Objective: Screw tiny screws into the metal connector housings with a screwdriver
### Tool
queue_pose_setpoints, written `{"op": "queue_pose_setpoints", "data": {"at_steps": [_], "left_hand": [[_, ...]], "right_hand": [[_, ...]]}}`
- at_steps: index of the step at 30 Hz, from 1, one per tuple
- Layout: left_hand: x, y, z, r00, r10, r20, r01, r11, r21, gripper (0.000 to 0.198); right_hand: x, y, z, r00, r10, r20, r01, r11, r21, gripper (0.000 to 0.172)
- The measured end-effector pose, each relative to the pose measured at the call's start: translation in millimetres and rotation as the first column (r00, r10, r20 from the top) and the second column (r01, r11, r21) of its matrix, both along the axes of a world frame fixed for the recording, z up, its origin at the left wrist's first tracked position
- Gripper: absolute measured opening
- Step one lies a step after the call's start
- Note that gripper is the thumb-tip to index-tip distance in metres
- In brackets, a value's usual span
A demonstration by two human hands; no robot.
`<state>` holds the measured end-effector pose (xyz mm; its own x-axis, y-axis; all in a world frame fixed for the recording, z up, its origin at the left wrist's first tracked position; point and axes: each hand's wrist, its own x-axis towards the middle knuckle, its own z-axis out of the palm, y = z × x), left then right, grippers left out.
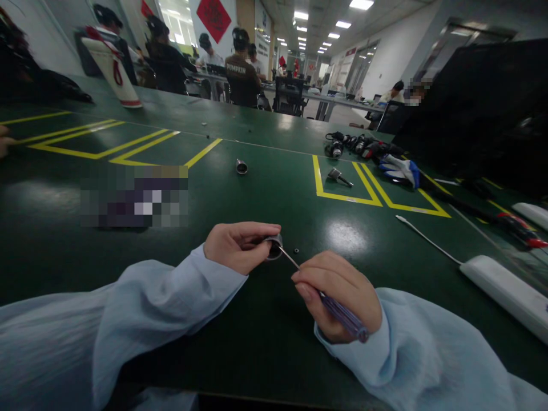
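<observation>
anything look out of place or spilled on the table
Nothing looks spilled, but a tiny dark piece lies loose on the green table, outside the yellow outlines, near the metal part in the left hand.

From my remote seat I see a green tabletop (269, 197) spreading left to right, yellow tape outlines (349, 200) marked on it and a pale glare (345, 237) at the near right. Far off, rows of lit ceiling panels (362, 4) run back over long grey desks (349, 101), a black office chair (289, 91) and a pale floor (342, 114). Far left I make out a bright window (180, 25) beside a red diamond decoration (214, 18); a white wall (398, 51) runs along the far right
</observation>
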<state>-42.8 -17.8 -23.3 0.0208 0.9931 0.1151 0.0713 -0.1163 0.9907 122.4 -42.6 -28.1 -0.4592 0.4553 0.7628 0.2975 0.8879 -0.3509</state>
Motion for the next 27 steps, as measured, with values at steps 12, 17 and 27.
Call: {"op": "queue_pose_setpoints", "data": {"at_steps": [12,17,27], "left_hand": [[-2.1,1.2,-1.9,0.997,0.021,-0.071,-0.017,0.998,0.064,0.022],[-1.1,0.9,-1.4,0.998,0.021,-0.061,-0.019,0.999,0.036,0.022],[-0.1,1.6,-4.2,0.999,0.018,-0.034,-0.016,0.998,0.055,0.019]], "right_hand": [[-2.4,-0.6,0.6,0.999,-0.011,0.038,0.011,1.000,0.012,0.008],[-2.6,-1.2,1.5,0.999,-0.027,0.045,0.026,1.000,0.018,0.009],[-5.3,0.2,-2.2,0.994,-0.057,0.092,0.058,0.998,-0.006,0.009]]}}
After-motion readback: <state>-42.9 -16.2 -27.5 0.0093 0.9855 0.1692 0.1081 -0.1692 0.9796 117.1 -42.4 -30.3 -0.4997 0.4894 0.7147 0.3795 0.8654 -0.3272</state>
